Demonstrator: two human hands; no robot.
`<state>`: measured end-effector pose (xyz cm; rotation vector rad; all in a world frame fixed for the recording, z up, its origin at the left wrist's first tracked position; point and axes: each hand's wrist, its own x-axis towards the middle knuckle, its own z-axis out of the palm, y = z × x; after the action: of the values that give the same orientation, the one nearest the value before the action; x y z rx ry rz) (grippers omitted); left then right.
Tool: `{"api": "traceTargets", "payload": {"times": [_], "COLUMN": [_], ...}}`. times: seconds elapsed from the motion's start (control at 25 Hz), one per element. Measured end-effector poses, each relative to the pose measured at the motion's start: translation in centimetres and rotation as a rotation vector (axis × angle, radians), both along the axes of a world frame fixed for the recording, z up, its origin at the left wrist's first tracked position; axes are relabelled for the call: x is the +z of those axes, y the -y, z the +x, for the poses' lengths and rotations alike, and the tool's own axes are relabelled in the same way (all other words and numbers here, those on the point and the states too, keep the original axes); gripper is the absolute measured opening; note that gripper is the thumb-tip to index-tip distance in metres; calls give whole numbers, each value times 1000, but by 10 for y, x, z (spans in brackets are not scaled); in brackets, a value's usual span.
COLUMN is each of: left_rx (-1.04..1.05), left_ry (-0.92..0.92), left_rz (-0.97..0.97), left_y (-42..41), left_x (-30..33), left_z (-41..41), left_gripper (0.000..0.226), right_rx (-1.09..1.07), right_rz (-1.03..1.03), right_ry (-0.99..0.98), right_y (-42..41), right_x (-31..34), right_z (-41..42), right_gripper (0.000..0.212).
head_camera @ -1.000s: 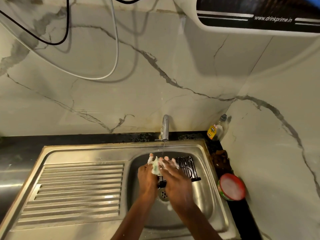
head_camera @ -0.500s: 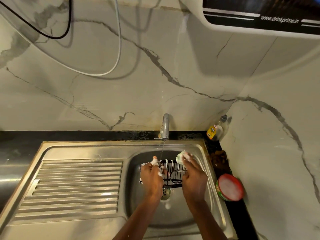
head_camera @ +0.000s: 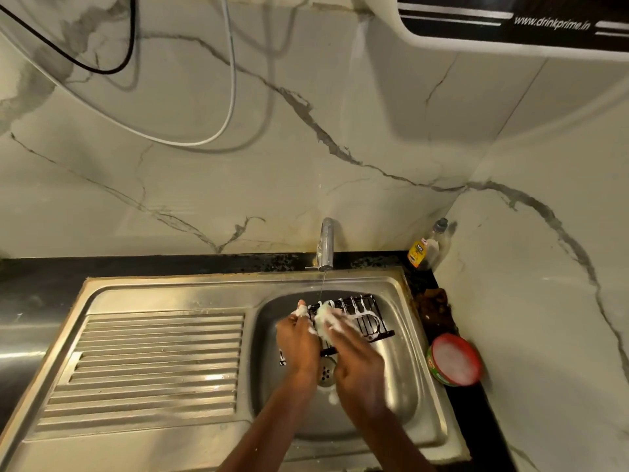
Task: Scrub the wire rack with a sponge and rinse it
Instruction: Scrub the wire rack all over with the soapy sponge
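Left hand (head_camera: 299, 338) grips the wire rack (head_camera: 364, 318) while right hand (head_camera: 357, 356) presses the sponge (head_camera: 323, 320) onto it

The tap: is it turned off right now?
No, a thin stream of water falls from the tap into the sink beside the soapy wire rack.

Warm, dim light is falling from above, casting soft shadows of the cables (head_camera: 231, 97) on the marble wall (head_camera: 374, 131). Glare is streaking the drainboard (head_camera: 153, 362). The right hand (head_camera: 357, 362) is blurring with motion, and the wide lens is bending the edges.
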<state>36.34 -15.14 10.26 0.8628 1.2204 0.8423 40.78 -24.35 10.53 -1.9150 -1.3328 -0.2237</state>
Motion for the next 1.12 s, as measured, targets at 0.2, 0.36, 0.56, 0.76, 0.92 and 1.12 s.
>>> {"api": "traceTargets", "payload": {"times": [0.2,0.36,0.56,0.76,0.92,1.12], "left_rx": [22,110,115,115,80,53], "left_ry": [25,10,70,59,86,160], "left_rz": [-78,-127,-206,-306,-356,-452], "left_y": [0,-7,-7,-10,-4,-3], "left_x": [18,12,23,21,39,41], "left_z": [3,3,5,-1,-2,-4], "left_gripper": [40,32,36,32,34,32], "right_rx": [-55,88,-135,58,-62,-79], "right_rz": [-3,61,29,-11,28,-3], "right_ry": [59,206,48,256,171,250], "right_y": [32,28,30,32,23,32], "right_x": [-11,-16,-15,-20,-17,-15], "right_z": [41,6,40,34,22,51], "right_gripper": [44,45,46,45,42,48]}}
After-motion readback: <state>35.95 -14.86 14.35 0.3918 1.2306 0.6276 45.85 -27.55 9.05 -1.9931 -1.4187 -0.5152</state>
